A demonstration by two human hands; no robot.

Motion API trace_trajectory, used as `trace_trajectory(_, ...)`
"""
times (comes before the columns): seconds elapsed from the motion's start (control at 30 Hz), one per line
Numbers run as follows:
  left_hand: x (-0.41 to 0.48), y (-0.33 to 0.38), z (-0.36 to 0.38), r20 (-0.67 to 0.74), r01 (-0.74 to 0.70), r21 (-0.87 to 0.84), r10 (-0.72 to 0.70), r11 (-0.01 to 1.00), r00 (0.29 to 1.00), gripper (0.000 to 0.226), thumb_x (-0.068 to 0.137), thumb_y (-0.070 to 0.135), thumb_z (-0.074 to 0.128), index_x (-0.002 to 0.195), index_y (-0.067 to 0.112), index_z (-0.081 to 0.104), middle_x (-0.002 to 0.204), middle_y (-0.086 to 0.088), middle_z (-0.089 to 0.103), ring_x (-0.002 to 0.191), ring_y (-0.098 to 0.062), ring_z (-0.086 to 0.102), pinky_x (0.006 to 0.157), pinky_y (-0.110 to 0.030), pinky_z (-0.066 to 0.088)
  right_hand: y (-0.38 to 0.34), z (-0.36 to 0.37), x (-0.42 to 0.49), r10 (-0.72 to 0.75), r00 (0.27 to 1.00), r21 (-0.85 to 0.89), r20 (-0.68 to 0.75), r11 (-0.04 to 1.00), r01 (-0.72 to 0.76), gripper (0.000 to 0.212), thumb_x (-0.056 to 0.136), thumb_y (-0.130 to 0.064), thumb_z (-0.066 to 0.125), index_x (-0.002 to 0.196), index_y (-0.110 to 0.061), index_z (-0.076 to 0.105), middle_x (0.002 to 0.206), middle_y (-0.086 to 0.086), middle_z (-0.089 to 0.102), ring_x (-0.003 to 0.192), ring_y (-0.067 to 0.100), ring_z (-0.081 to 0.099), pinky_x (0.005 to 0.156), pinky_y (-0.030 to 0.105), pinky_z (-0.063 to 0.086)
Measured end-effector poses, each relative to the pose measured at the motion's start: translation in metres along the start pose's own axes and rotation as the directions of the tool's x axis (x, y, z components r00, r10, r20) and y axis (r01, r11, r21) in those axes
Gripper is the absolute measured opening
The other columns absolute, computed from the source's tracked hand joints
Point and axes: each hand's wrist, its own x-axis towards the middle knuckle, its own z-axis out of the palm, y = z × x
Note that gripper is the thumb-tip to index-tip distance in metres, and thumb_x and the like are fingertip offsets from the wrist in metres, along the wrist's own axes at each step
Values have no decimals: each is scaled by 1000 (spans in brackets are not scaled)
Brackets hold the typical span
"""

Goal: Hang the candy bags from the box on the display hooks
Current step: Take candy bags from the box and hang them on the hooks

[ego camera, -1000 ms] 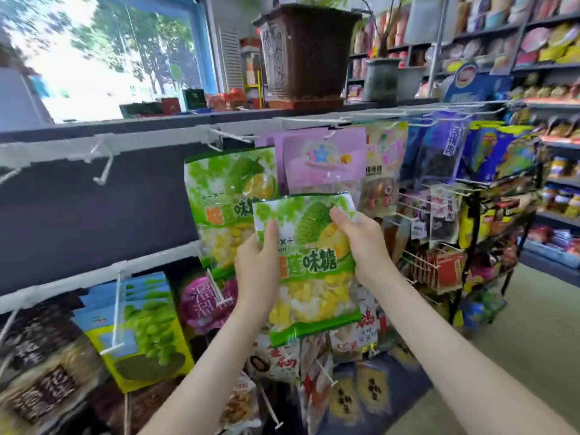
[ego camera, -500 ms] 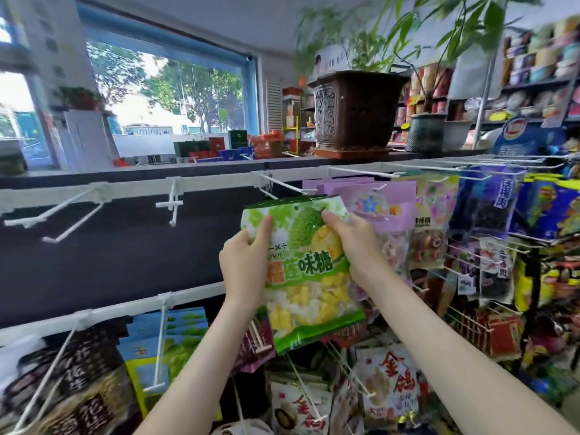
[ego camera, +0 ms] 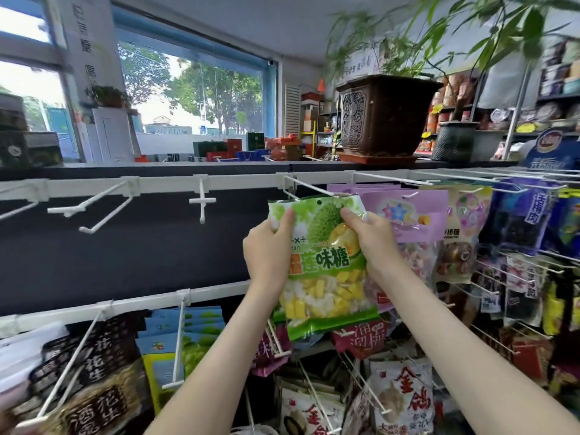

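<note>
The bag (ego camera: 326, 262) is held up just under the hook (ego camera: 314, 187), pinched at its top corners by the left grip (ego camera: 266, 249) at 10 o'clock and the right grip (ego camera: 373, 240) at 2 o'clock, both closed on its film. The hole (ego camera: 319, 202) at the bag's 12 o'clock appears not yet threaded, with the hook's tip at about 1 o'clock of it, so the tip could be missed and the film snagged if the bag is pushed on askew. The purple bags (ego camera: 417, 215), touching at 3 o'clock, could be dragged along by the right grip.
</note>
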Motion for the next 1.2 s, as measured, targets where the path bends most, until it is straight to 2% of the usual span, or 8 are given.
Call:
trace_trajectory(0.2, -2, -2, 5, 6, -24, 51, 24, 998, 1000, 60, 93, 47, 54, 53, 14, 24, 45, 5, 27, 41, -9, 24, 43, -23, 23, 8, -3, -2, 15, 1000, 34, -19, 999, -14, 52, 62, -62, 67, 74, -13, 55, 86, 30, 62, 85, 48, 61, 88, 58, 48)
trace_trajectory(0.43, 2, -17, 7, 10, -2, 68, 2, 998, 1000, 59, 94, 48, 52, 54, 14, 25, 47, 3, 31, 45, -12, 29, 48, -29, 26, 18, 2, 1, 71, 997, -11, -35, 997, -72, 61, 67, -60, 66, 82, -2, 57, 83, 22, 69, 80, 39, 67, 85, 56, 51)
trace_trajectory(0.53, 9, -21, 7, 5, -15, 142, 14, 990, 1000, 57, 94, 50, 49, 56, 12, 34, 52, 3, 37, 51, -15, 37, 48, -31, 27, 16, 9, 4, 66, 997, -24, -33, 997, -67, 43, 81, -46, 66, 87, -4, 59, 87, 26, 68, 81, 40, 67, 83, 55, 52)
trace_trajectory(0.63, 10, -25, 10, -40, -87, 278, 102, 957, 994, 40, 95, 47, 50, 80, 10, 48, 69, 3, 48, 67, -18, 49, 49, -27, 28, 15, 12, 4, 25, 998, -52, -65, 998, -29, 37, 87, -39, 64, 80, -4, 59, 80, 26, 66, 71, 38, 64, 76, 45, 53)
trace_trajectory(0.7, 5, -31, 14, -85, -182, 377, 229, 908, 970, 32, 91, 35, 60, 103, 7, 50, 94, -5, 54, 88, -24, 53, 63, -26, 37, 17, 11, 1, -25, 997, -82, -77, 996, 19, 35, 88, -39, 62, 68, -14, 47, 68, 15, 55, 61, 25, 52, 62, 35, 43)
trace_trajectory(0.8, -15, -45, 30, -131, -319, 557, 460, 767, 878, 56, 78, 20, 70, 123, 1, 41, 119, -18, 47, 101, -33, 48, 82, -40, 43, 25, 2, -8, -113, 991, -217, -75, 972, 94, 32, 88, -37, 62, 74, -14, 46, 68, 0, 45, 62, 14, 43, 57, 29, 33)
trace_trajectory(1.0, -99, -52, 81, 99, -664, 318, 673, 677, 733, 47, 82, 8, 66, 121, 5, 41, 124, -16, 41, 111, -30, 44, 94, -37, 37, 52, -50, -53, -176, 979, -367, -101, 921, 128, 26, 87, -26, 65, 107, -18, 50, 91, -5, 58, 84, 6, 56, 70, 15, 45)
trace_trajectory(1.2, -200, -65, 157, 585, -659, 16, 528, 752, 616, 40, 84, 8, 56, 123, -1, 49, 122, -19, 55, 117, -29, 48, 104, -35, 39, 113, -154, -130, 8, 978, -480, -208, 871, -109, 19, 93, -21, 55, 111, -20, 50, 90, -9, 55, 82, 4, 56, 72, 20, 47)
